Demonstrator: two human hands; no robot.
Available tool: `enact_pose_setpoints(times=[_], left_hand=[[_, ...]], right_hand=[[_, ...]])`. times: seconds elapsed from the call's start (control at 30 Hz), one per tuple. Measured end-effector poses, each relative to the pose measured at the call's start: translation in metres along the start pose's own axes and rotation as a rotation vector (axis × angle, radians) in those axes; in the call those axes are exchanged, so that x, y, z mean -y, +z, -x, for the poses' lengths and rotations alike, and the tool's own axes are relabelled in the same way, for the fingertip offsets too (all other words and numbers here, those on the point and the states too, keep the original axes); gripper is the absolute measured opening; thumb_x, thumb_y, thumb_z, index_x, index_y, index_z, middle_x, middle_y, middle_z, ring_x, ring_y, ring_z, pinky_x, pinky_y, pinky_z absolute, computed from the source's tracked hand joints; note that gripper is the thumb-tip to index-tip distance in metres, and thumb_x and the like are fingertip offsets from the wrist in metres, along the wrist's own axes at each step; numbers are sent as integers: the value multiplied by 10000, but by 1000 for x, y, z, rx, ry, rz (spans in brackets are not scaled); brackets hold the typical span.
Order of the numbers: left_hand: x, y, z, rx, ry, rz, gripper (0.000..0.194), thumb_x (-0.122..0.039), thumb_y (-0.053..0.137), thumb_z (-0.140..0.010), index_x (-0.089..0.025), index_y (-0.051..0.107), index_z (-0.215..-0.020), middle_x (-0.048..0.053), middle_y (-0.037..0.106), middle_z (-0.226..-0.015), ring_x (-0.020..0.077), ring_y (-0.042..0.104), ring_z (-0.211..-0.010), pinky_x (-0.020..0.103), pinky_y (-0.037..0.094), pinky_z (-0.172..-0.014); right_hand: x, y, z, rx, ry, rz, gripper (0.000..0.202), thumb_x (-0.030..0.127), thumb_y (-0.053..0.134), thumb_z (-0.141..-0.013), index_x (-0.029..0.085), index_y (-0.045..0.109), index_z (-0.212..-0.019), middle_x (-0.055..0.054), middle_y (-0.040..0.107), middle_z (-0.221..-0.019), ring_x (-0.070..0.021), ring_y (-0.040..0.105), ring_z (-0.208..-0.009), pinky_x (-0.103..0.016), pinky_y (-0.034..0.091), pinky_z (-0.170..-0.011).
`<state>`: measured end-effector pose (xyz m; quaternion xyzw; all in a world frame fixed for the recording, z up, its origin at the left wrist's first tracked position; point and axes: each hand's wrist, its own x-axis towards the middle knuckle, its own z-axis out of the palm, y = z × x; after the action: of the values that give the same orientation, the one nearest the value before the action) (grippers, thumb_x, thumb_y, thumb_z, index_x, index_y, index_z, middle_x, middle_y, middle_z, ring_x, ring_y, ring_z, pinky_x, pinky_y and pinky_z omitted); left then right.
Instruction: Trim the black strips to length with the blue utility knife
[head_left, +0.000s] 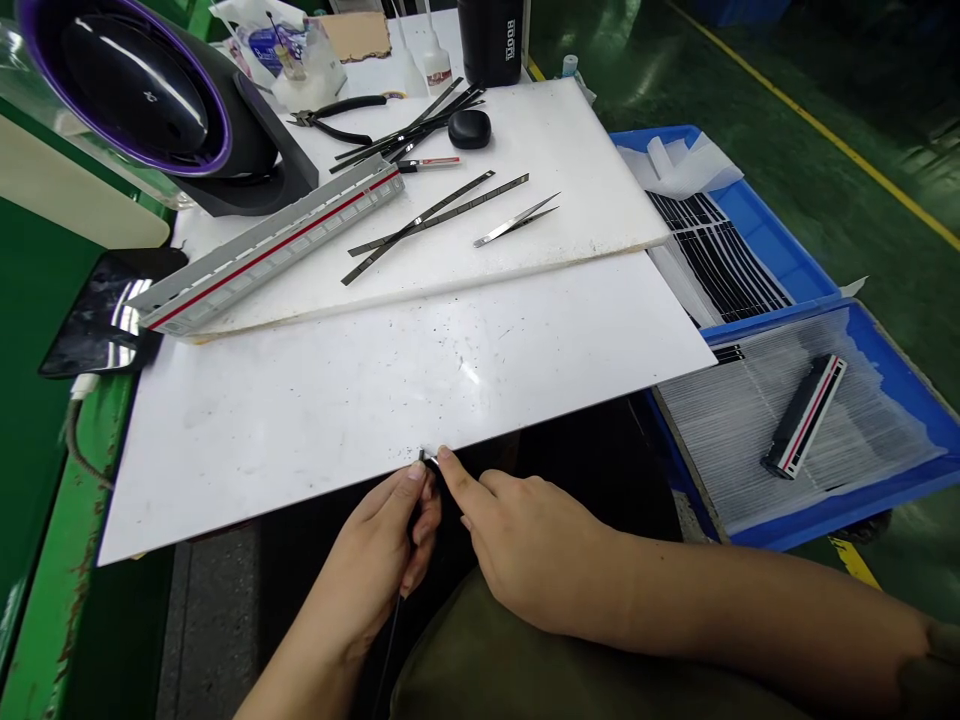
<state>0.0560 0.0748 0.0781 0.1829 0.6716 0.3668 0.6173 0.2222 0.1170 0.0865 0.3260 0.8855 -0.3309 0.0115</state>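
At the front edge of the white work board (300,420), my left hand (379,555) pinches a thin black strip (390,645) between thumb and fingers. The strip's tail hangs below the hand, and its upper end pokes out past the thumb. My right hand (525,540) is closed beside it, index finger stretched toward that end. A small shiny metal tip (433,461) shows under this fingertip; the rest of what the hand grips is hidden. Tiny dark specks lie on the board around the hands.
Tweezers (516,222), crossed dark strips (420,222), nippers (337,118), a long grey holder with a red line (285,245) and a black case (469,129) lie farther back. A purple-rimmed fan (142,90) stands left. Blue trays (802,250) with strips sit right.
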Motion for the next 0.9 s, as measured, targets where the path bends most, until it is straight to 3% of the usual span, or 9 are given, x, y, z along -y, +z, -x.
enact_pose_setpoints(times=[0.23, 0.53, 0.9], left_hand=[[1, -1, -2, 15, -6, 8, 459, -605, 617, -852, -177, 514, -719, -75, 444, -521, 34, 310, -322, 135, 259, -293], [1, -1, 0, 10, 1, -4, 454, -582, 582, -886, -176, 505, -699, -70, 445, -532, 33, 315, -328, 137, 274, -303], [-4, -10, 3, 41, -42, 62, 423, -571, 617, -866, -188, 504, -728, -76, 423, -516, 28, 261, -327, 122, 222, -300]], right_hand=[[1, -3, -2, -7, -1, 7, 679, 180, 403, -936, 83, 211, -1580, -98, 685, -939, -218, 625, -668, -331, 436, -549], [3, 0, -4, -75, -2, 184, 726, 147, 461, -858, 107, 281, -1560, -47, 631, -787, -179, 551, -519, -294, 280, -429], [6, -4, -6, -87, -9, 270, 705, 126, 443, -852, 108, 339, -1548, -68, 629, -765, -176, 532, -488, -271, 258, -383]])
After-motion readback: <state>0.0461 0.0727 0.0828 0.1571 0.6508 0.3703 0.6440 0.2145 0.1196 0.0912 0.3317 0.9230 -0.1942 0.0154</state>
